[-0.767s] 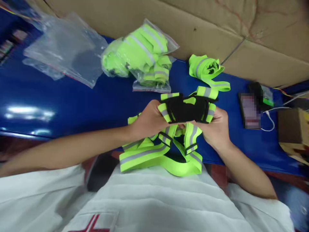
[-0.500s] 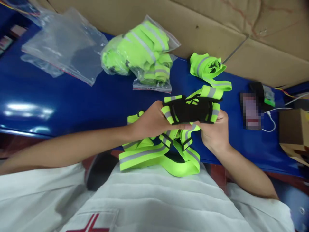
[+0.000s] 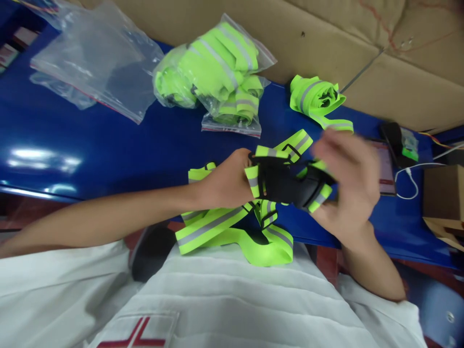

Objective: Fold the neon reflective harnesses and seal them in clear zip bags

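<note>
My left hand (image 3: 235, 179) is closed on the left side of a bundle of black plastic buckles (image 3: 279, 181), with short loops of fluorescent yellow-green reflective strap threaded through them. My right hand (image 3: 350, 179) is at the right end of the bundle. Its fingers are raised and smeared by motion, so their grip is unclear; its lower part lies beside the strap end. Below the buckles, the long reflective straps (image 3: 213, 227) with black slide adjusters drape over the table edge against my white garment. Another strap end (image 3: 299, 142) with an adjuster extends behind the buckles.
Bagged reflective straps (image 3: 217, 67) lie at the back of the blue table (image 3: 119, 150). Clear zip bags (image 3: 97, 63) are to the left. A rolled strap (image 3: 319, 96) rests near the cardboard (image 3: 409, 82). A phone (image 3: 386, 166), a white cable and an open carton (image 3: 444, 193) are right.
My right hand has lifted its fingers and turned at the buckles' right end, which now tilts down. A strap end with an adjuster shows behind them. My left hand keeps its hold.
</note>
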`<state>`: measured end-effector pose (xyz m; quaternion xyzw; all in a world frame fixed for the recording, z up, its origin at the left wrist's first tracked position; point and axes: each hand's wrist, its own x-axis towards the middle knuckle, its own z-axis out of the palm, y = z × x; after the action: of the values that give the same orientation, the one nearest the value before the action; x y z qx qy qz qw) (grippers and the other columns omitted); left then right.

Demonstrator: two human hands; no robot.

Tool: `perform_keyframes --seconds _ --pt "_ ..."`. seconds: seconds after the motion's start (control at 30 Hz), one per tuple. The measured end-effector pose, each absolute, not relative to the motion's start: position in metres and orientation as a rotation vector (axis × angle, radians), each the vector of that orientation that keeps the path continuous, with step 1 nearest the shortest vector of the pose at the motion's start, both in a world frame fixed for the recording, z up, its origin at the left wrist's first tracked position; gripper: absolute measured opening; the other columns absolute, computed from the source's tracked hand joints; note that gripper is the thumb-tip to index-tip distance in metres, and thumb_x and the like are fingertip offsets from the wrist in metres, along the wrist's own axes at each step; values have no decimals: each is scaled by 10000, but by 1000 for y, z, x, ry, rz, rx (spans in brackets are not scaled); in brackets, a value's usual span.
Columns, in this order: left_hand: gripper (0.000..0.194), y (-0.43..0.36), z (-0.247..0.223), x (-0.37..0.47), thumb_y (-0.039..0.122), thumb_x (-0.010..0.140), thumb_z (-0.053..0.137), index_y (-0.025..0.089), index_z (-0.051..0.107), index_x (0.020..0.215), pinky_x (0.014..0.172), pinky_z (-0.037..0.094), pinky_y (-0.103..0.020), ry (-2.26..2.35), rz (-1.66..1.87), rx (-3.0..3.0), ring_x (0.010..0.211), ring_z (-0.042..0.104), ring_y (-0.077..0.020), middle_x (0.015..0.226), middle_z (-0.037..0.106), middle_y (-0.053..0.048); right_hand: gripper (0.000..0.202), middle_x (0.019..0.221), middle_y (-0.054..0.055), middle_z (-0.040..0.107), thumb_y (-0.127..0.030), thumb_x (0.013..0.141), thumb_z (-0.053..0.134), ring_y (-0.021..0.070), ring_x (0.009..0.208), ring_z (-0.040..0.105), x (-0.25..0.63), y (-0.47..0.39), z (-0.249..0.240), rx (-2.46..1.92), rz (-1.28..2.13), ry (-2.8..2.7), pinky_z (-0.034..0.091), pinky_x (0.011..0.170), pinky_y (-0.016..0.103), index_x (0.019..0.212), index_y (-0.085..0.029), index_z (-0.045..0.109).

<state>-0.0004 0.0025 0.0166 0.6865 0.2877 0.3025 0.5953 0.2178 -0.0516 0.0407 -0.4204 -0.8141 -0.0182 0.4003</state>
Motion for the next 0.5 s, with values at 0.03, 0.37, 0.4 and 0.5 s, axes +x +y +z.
perform_keyframes --seconds 0.03,0.37,0.4,0.5 --pt "365 1 18 0 382 730 866 163 592 628 569 481 -245 630 683 1586 661 597 -164 608 598 5 512 1402 89 660 -279 955 708 335 1243 681 220 -55 45 -1052 -54 -2165 573 1081 479 1457 -321 614" --pt "323 -6 20 5 407 824 825 134 670 743 585 440 -214 630 599 1550 660 546 -112 687 614 16 205 964 12 824 -288 990 688 183 767 772 209 -60 35 -1201 417 -1836 619 676 260 1158 -267 803" --pt "334 -5 19 5 426 821 831 136 676 759 601 449 -217 638 598 1557 676 554 -117 704 621 16 188 929 7 820 -287 991 687 172 736 760 208 -60 36 -1214 442 -1791 603 647 253 1131 -266 812" --pt "312 -4 18 5 426 835 830 142 704 821 637 470 -221 636 568 1560 701 570 -120 744 642 19 138 859 2 794 -318 975 715 155 690 716 208 -62 37 -1235 523 -1747 565 622 265 1046 -262 818"
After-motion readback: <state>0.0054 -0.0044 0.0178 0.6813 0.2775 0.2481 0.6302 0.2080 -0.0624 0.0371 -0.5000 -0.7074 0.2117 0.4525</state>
